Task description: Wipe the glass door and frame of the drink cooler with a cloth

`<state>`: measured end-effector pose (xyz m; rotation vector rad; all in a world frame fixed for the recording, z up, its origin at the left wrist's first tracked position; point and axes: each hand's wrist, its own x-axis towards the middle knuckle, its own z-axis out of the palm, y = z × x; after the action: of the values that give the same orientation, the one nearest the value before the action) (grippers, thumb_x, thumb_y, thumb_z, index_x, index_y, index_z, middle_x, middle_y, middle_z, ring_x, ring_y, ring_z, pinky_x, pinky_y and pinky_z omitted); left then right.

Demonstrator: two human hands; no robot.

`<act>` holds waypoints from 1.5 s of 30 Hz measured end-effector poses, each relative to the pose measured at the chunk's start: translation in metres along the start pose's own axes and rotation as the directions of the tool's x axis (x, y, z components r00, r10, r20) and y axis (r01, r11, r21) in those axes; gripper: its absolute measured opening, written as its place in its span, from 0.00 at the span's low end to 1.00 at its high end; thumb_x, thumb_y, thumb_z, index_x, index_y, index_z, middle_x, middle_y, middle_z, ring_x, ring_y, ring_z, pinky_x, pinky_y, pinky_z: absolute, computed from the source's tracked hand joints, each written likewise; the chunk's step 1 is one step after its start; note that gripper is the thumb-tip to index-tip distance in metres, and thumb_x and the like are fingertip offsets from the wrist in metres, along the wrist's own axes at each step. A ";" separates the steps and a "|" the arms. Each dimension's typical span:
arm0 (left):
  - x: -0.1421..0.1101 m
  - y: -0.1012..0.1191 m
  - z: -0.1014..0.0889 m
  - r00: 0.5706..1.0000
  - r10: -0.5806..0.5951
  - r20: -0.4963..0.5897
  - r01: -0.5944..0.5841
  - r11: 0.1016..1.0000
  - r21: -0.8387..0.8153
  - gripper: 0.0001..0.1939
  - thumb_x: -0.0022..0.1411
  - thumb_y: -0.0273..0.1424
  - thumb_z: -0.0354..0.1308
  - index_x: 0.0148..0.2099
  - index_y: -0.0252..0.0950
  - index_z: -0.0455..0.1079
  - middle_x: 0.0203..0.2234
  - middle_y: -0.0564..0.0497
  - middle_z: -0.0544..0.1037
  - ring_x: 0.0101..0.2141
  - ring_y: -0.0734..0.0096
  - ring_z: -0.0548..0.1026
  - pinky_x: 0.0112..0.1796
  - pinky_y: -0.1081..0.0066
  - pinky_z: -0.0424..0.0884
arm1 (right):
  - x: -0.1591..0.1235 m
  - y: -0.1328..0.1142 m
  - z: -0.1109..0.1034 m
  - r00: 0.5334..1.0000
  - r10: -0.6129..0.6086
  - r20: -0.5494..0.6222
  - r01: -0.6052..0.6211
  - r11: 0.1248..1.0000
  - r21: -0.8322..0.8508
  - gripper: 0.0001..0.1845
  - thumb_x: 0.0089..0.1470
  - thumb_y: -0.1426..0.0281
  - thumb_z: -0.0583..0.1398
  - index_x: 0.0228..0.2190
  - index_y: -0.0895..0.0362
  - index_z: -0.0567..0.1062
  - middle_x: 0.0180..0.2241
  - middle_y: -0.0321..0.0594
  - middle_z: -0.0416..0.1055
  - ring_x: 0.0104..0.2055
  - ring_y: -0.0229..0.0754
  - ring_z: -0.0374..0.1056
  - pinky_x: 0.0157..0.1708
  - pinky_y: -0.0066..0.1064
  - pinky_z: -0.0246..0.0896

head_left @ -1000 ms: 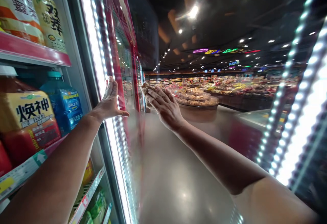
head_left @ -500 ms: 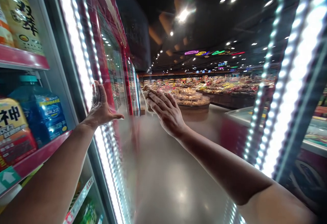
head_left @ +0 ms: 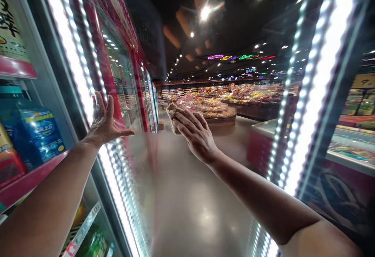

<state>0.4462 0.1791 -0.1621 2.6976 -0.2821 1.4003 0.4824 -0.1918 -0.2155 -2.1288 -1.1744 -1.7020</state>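
A pale brown cloth (head_left: 171, 113) lies under the fingers of the right hand (head_left: 199, 136), which are straight, close together and pointing up and left. The cloth's exposed edge slants down and slightly right; its long axis is hidden. The left hand (head_left: 102, 120), open with its thumb pointing right, is at a bright light strip (head_left: 63, 34) beside shelved bottles (head_left: 42, 132).

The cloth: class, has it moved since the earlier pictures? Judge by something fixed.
Yes: against the round stand, the cloth under the right hand now appears lower and further right in the view, though the camera has shifted too.
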 end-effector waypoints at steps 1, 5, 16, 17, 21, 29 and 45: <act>-0.001 0.001 -0.001 1.000 -0.008 0.007 0.008 1.000 0.003 0.80 0.39 0.73 0.63 0.79 0.35 0.31 0.74 0.33 0.17 0.71 0.32 0.18 0.70 0.38 0.30 | -0.003 0.001 -0.001 1.000 -0.014 0.011 0.014 1.000 0.003 0.28 0.71 0.77 0.52 0.67 0.45 0.66 0.69 0.31 0.62 0.76 0.39 0.50 0.76 0.44 0.45; -0.002 0.006 -0.004 0.999 -0.039 0.030 0.039 0.999 0.022 0.81 0.40 0.73 0.63 0.78 0.33 0.25 0.72 0.32 0.13 0.71 0.33 0.17 0.70 0.40 0.29 | -0.004 0.011 -0.007 1.000 0.018 -0.003 -0.018 1.000 0.001 0.29 0.71 0.75 0.54 0.68 0.45 0.64 0.71 0.32 0.60 0.76 0.42 0.49 0.75 0.47 0.46; -0.001 0.005 -0.001 0.998 -0.052 0.024 0.050 0.997 0.050 0.82 0.40 0.73 0.62 0.77 0.37 0.18 0.71 0.34 0.09 0.70 0.34 0.15 0.69 0.38 0.30 | -0.021 0.030 -0.021 1.000 0.011 -0.001 -0.011 1.000 -0.011 0.29 0.71 0.74 0.54 0.68 0.43 0.64 0.70 0.33 0.61 0.76 0.42 0.50 0.75 0.46 0.47; -0.001 0.006 -0.001 0.998 -0.058 0.022 0.057 0.997 0.050 0.83 0.39 0.74 0.60 0.78 0.36 0.19 0.71 0.33 0.10 0.71 0.34 0.16 0.69 0.38 0.30 | -0.021 0.035 -0.024 0.999 0.044 -0.020 -0.044 0.999 -0.014 0.29 0.71 0.75 0.53 0.68 0.43 0.64 0.70 0.33 0.61 0.76 0.41 0.50 0.75 0.47 0.46; -0.001 0.008 -0.002 0.996 -0.084 0.031 0.083 0.995 0.052 0.83 0.38 0.76 0.59 0.78 0.37 0.20 0.72 0.34 0.11 0.71 0.34 0.17 0.70 0.39 0.29 | -0.033 0.046 -0.033 0.987 0.141 -0.071 -0.142 0.990 -0.022 0.28 0.71 0.74 0.52 0.68 0.44 0.65 0.69 0.34 0.63 0.76 0.41 0.49 0.76 0.47 0.43; -0.001 0.010 -0.002 0.998 -0.058 0.022 0.056 0.996 0.068 0.83 0.37 0.76 0.59 0.77 0.42 0.15 0.72 0.39 0.09 0.71 0.36 0.16 0.69 0.40 0.29 | -0.050 0.059 -0.044 0.993 0.117 -0.003 -0.117 0.993 -0.029 0.27 0.71 0.74 0.53 0.67 0.44 0.66 0.69 0.35 0.63 0.76 0.41 0.51 0.76 0.47 0.44; 0.001 0.001 0.002 0.998 -0.042 0.046 0.036 0.993 0.116 0.79 0.37 0.76 0.57 0.72 0.57 0.06 0.65 0.62 -0.02 0.70 0.45 0.11 0.69 0.43 0.22 | -0.067 0.094 -0.061 0.983 0.166 -0.076 -0.171 0.984 -0.054 0.27 0.70 0.74 0.53 0.67 0.47 0.66 0.69 0.36 0.63 0.77 0.43 0.47 0.76 0.49 0.42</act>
<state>0.4484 0.1780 -0.1629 2.8152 -0.1554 1.3834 0.4967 -0.3211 -0.2241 -2.1155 -0.9072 -1.7414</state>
